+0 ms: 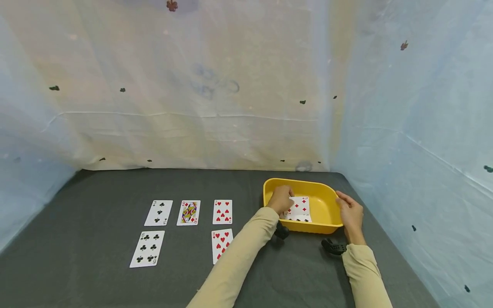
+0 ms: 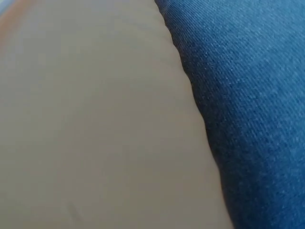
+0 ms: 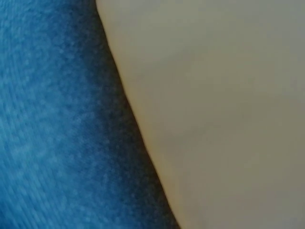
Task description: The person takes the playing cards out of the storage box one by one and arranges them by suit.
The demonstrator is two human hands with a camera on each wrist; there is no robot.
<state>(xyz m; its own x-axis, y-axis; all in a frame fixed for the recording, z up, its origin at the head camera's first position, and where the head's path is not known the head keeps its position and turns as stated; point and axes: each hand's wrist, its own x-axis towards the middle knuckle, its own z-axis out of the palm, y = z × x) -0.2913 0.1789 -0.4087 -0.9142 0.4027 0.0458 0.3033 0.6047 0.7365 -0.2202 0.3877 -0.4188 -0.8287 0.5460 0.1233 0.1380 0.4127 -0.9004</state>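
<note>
In the head view a yellow tray [image 1: 327,209] stands at the right of the dark table. My left hand [image 1: 280,199] reaches over its left end, fingers curled at the left edge of a playing card with red diamonds [image 1: 301,206]. Below that card shows a strip of another card with black suit marks [image 1: 300,218]. My right hand [image 1: 351,215] grips the tray's right rim, thumb side toward the tray. Both wrist views show only a beige sleeve [image 2: 105,124] and blue fabric [image 3: 52,124], with no hand.
Left of the tray, face up, lie a three of clubs [image 1: 158,213], a picture card [image 1: 188,212], a seven of hearts [image 1: 222,211], a six of clubs [image 1: 147,249] and an eight of hearts [image 1: 221,244], partly behind the left sleeve. Pale sheeting [image 1: 215,141] rises behind the table.
</note>
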